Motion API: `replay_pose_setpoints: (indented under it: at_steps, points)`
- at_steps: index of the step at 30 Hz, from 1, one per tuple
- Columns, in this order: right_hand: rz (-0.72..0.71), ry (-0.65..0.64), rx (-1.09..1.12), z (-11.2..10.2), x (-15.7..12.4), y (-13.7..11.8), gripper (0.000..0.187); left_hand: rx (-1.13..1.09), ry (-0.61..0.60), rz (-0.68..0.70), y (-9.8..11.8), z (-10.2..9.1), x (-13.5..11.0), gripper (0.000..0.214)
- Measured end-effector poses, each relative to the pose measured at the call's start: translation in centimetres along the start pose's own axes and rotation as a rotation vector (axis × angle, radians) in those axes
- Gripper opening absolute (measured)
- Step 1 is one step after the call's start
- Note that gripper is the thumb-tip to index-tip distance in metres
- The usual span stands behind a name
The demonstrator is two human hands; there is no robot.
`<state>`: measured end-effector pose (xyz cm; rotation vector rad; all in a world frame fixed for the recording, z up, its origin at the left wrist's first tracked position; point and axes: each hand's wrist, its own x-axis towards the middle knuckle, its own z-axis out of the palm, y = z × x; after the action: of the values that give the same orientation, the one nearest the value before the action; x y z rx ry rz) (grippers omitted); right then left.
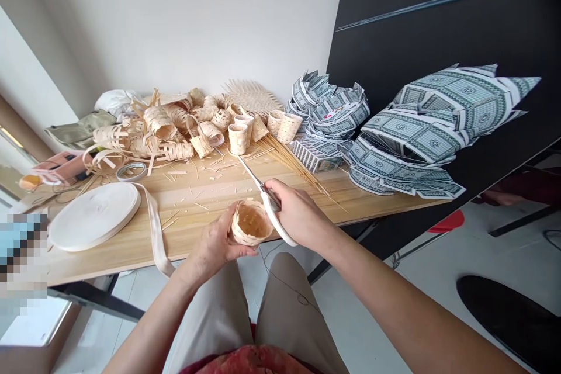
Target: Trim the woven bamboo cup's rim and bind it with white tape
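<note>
My left hand is closed round the side of a small woven basket, whose open mouth is tilted toward me at the table's front edge. White-handled scissors are in my right hand, just right of the basket, with the blades pointing away over the table. My right fingers wrap the handles; whether the scissors touch the basket rim I cannot tell. Beyond the blade tip stands a finished-looking woven cup, with other small cups to its right.
Woven pieces are heaped at the back left. A roll of white tape lies left, its loose end hanging over the edge. Thin sticks and folded-card structures occupy the right. Scraps litter the wooden table.
</note>
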<state>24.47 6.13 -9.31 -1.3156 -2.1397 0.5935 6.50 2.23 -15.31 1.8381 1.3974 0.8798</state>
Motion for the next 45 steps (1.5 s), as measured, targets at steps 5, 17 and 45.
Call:
replay_pose_setpoints:
  at_steps: [5, 17, 45]
  points:
    - [-0.101, -0.027, 0.088, -1.7, -1.0, 0.4, 0.018, -0.007, 0.020, -0.067, 0.3, -1.0, -0.1, 0.070]
    - [-0.478, -0.050, -0.490, -3.3, -3.5, 3.8, 0.019, -0.083, -0.051, -0.028, 0.6, -2.3, -0.4, 0.059]
    - [-0.517, -0.053, -0.656, -3.4, -3.2, 3.4, 0.015, -0.079, -0.082, -0.064, 0.6, -2.0, -0.6, 0.057]
